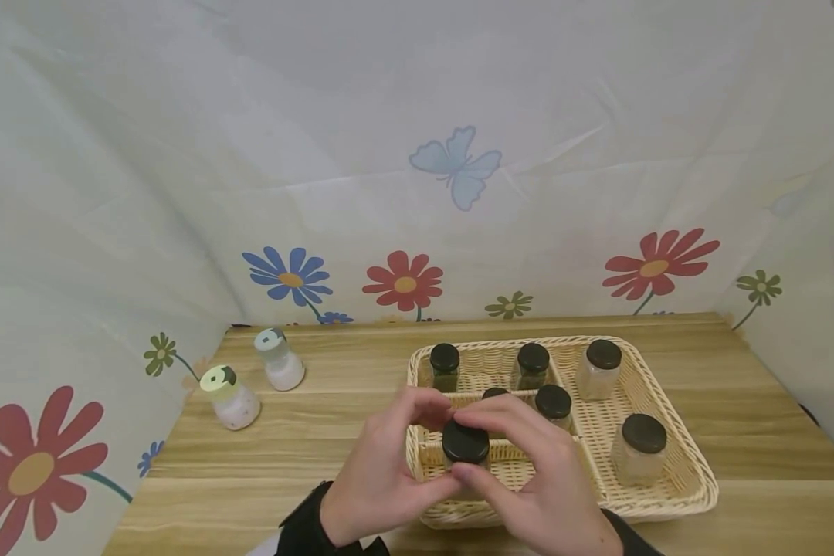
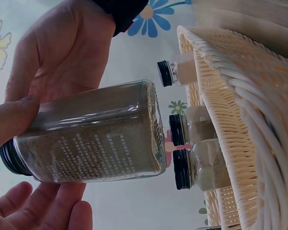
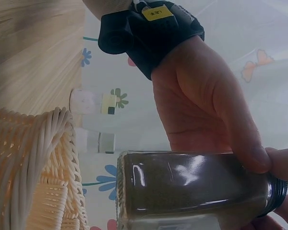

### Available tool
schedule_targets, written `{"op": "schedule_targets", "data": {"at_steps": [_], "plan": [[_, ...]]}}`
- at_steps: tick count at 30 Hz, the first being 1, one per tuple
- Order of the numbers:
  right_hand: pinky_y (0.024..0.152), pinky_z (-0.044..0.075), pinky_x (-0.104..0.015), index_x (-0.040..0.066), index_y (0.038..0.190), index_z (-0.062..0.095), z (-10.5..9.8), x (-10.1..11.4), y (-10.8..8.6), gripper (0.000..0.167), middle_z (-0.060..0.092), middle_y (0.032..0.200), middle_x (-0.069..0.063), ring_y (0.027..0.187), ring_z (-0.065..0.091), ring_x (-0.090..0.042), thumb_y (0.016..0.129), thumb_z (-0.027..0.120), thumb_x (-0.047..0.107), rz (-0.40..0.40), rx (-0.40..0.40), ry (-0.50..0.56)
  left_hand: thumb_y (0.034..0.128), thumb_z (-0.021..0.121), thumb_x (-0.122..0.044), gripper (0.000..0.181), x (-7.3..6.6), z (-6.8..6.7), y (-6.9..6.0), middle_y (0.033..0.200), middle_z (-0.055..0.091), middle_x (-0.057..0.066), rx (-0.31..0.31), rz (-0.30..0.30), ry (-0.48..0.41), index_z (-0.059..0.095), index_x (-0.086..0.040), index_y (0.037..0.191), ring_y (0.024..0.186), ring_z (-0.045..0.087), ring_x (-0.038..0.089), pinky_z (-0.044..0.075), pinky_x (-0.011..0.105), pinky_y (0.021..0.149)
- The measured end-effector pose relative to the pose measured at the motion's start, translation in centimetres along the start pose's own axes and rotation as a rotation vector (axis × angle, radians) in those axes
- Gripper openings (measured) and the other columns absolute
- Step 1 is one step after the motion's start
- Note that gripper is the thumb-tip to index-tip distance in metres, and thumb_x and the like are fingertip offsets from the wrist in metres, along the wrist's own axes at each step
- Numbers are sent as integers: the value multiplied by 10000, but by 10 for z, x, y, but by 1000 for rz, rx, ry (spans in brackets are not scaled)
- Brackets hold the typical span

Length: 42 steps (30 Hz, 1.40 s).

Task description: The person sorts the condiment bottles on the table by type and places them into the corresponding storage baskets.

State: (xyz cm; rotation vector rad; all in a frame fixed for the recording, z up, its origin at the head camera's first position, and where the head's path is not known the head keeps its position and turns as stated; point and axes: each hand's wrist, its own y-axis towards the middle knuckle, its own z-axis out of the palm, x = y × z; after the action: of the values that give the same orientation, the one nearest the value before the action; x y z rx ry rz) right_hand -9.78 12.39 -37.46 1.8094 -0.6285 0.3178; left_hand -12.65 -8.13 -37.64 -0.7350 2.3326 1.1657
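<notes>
Between the left hand [image 1: 384,472] and right hand [image 1: 545,469], above the wicker basket [image 1: 593,425], a black-lidded glass jar [image 1: 466,442] is held lid-up, seemingly pinched near its neck from both sides for steadiness. Both hands curl around it, thumbs nearest the wearer, fingers arched beyond.

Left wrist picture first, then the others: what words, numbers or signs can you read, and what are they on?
There are none I can read for sure.
Held jar: rows of small white print on its side, too small to read.
Yellow tag on the black wrist strap: dark marks, too blurred to read.
I can't make out writing on anything else.
</notes>
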Motion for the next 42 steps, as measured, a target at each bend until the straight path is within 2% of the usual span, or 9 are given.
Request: {"op": "schedule_targets", "data": {"at_steps": [10, 18, 20, 23, 25, 28, 32, 35, 42], "plan": [[971, 510, -163, 73, 1231, 702, 0, -2, -1, 447, 711, 1173, -88, 1087, 681, -160, 822, 875, 110, -15, -1, 16, 837, 880, -242, 689, 2, -2, 1, 1215, 673, -8, 30, 2, 0, 476, -131, 1384, 1085, 672, 104, 585, 282, 925], [942, 512, -148, 100, 1217, 709, -1, -2, 0, 431, 713, 1178, -50, 1071, 679, -146, 823, 880, 131, -1, -5, -33, 853, 868, -278, 658, 6, -5, 5, 1239, 687, -4, 54, 50, -25, 510, -134, 1386, 1103, 668, 102, 585, 294, 942], [940, 510, -146, 109, 1215, 712, -2, -3, 0, 417, 715, 1180, -47, 1072, 678, -147, 833, 875, 147, -1, -5, -50, 866, 855, -274, 625, 8, -8, 6, 1235, 690, 9, 51, 80, -30, 526, -105, 1371, 1096, 672, 117, 590, 310, 931], [941, 506, -146, 123, 1212, 712, -2, -5, 0, 396, 716, 1185, -37, 1075, 676, -146, 849, 864, 162, 2, -2, -72, 881, 840, -279, 595, 11, -12, 7, 1224, 691, 20, 38, 92, -32, 531, -104, 1358, 1088, 676, 147, 589, 330, 931], [935, 509, -153, 131, 1211, 712, -3, -6, 0, 401, 715, 1184, -28, 1070, 677, -143, 841, 868, 149, 9, 1, -82, 884, 835, -263, 579, 14, -16, 8, 1213, 690, 29, 24, 96, -20, 533, -111, 1354, 1083, 672, 162, 585, 347, 929], [934, 509, -152, 140, 1213, 707, -4, -6, 0, 437, 715, 1184, -22, 1066, 678, -139, 813, 879, 101, 28, 11, -86, 885, 831, -242, 554, 18, -22, 8, 1209, 690, 22, -1, 70, 7, 546, -135, 1348, 1092, 666, 162, 572, 348, 944], [937, 504, -146, 149, 1211, 703, -4, -7, 0, 472, 715, 1182, -18, 1059, 678, -135, 785, 887, 61, 50, 24, -84, 882, 827, -202, 479, 27, -30, 11, 1195, 703, -3, -44, 44, 74, 596, -140, 1297, 1098, 675, 154, 574, 352, 950], [940, 499, -145, 155, 1207, 702, -5, -7, 0, 477, 714, 1181, -9, 1054, 678, -132, 780, 890, 57, 59, 30, -84, 880, 829, -197, 431, 37, -38, 13, 1187, 709, -2, -79, 25, 161, 632, -138, 1258, 1104, 679, 162, 575, 354, 962], [924, 490, -141, 172, 1207, 698, -6, -6, 0, 488, 707, 1183, 13, 1050, 670, -119, 776, 892, 52, 76, 35, -86, 893, 817, -254, 385, 69, -59, 14, 1181, 688, 49, -141, -36, 503, 661, -91, 1205, 1140, 654, 231, 551, 409, 992]]}}
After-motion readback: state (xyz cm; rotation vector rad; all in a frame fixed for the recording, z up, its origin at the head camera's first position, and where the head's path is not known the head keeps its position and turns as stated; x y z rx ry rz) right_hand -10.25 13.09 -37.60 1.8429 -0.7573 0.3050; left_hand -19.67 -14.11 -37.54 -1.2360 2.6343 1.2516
